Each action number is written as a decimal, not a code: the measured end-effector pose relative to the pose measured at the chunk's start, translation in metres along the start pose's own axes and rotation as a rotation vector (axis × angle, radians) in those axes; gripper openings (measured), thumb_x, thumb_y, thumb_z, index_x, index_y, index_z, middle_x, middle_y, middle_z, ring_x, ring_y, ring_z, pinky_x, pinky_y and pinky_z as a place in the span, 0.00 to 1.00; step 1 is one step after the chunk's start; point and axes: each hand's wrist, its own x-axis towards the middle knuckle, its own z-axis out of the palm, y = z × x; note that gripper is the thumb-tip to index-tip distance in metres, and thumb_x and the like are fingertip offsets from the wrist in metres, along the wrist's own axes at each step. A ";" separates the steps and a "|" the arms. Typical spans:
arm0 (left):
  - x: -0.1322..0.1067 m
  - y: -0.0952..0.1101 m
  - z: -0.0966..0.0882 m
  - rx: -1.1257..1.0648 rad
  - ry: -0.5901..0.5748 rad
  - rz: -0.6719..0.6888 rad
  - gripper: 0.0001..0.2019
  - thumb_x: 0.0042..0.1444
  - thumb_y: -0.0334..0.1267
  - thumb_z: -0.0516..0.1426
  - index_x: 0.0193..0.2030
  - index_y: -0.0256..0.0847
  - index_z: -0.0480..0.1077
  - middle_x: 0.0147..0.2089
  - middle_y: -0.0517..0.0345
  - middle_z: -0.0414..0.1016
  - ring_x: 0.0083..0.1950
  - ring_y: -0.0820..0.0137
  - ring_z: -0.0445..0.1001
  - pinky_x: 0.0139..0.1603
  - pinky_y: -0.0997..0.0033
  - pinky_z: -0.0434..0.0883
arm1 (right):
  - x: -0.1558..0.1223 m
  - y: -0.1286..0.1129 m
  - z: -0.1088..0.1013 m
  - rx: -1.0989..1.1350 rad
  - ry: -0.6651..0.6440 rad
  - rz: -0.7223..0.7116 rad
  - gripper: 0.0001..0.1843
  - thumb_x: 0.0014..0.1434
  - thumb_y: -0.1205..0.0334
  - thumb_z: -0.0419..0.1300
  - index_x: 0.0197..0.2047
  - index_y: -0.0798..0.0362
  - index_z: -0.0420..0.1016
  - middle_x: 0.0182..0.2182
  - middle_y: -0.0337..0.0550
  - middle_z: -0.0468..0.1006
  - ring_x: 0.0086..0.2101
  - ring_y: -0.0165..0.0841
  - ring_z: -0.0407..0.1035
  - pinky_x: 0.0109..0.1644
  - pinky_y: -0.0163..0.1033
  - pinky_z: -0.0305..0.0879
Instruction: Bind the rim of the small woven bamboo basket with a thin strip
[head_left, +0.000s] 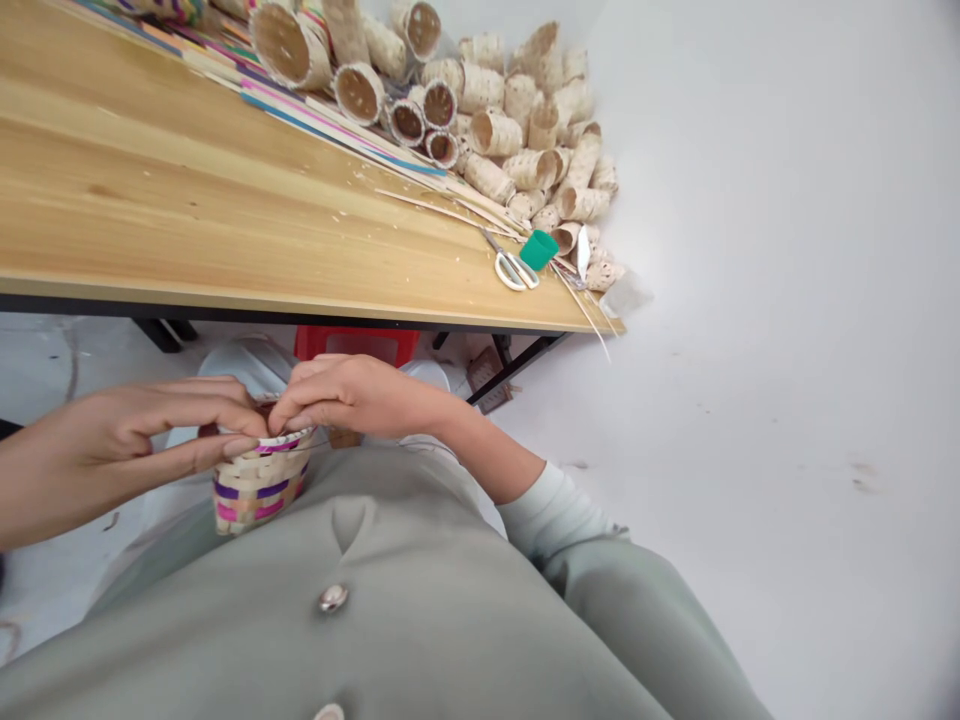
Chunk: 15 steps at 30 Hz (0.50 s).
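Observation:
A small woven basket (pixel 259 485) with pink, purple and orange bands rests at my lap, close to the front of my coat. My left hand (pixel 191 420) pinches its rim from the left, thumb outside and fingers over the edge. On the rim's right side, my right hand (pixel 326 392) is closed with its fingertips at the opening; whatever they pinch is hidden. A thin dark strand runs from the rim to the right, below my right hand. The inside of the basket is mostly covered by my fingers.
Beyond my hands, a wooden table (pixel 225 230) carries coloured strips (pixel 330 118), a heap of pale bark-like tubes (pixel 487 130), white-handled scissors (pixel 516 270) and a green cup-like piece (pixel 538 250). Beneath the table edge is a red stool (pixel 356 343).

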 end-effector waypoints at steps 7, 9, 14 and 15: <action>0.003 -0.019 0.000 0.071 0.002 -0.020 0.16 0.55 0.58 0.58 0.31 0.53 0.82 0.41 0.59 0.84 0.45 0.63 0.80 0.46 0.72 0.74 | 0.003 -0.002 0.001 0.179 0.022 -0.003 0.05 0.67 0.74 0.58 0.43 0.55 0.72 0.43 0.35 0.80 0.43 0.24 0.73 0.52 0.28 0.70; 0.006 -0.022 0.000 0.100 0.045 -0.021 0.17 0.53 0.59 0.58 0.28 0.53 0.80 0.38 0.59 0.83 0.42 0.63 0.80 0.43 0.73 0.75 | 0.004 -0.005 0.003 0.083 0.046 -0.013 0.07 0.69 0.73 0.58 0.45 0.53 0.73 0.46 0.34 0.80 0.44 0.23 0.73 0.53 0.27 0.68; 0.010 -0.020 0.001 0.008 0.202 -0.127 0.19 0.52 0.62 0.58 0.30 0.52 0.80 0.33 0.62 0.83 0.36 0.65 0.79 0.37 0.75 0.74 | 0.002 -0.010 0.018 -0.422 0.277 -0.003 0.12 0.74 0.62 0.56 0.53 0.48 0.80 0.53 0.36 0.81 0.55 0.31 0.70 0.62 0.35 0.64; 0.011 -0.021 0.002 -0.016 0.210 -0.139 0.19 0.52 0.62 0.58 0.31 0.51 0.80 0.34 0.62 0.83 0.37 0.65 0.80 0.38 0.75 0.74 | 0.002 -0.010 0.023 -0.504 0.299 0.013 0.13 0.75 0.60 0.54 0.54 0.48 0.80 0.54 0.38 0.80 0.56 0.33 0.69 0.60 0.38 0.66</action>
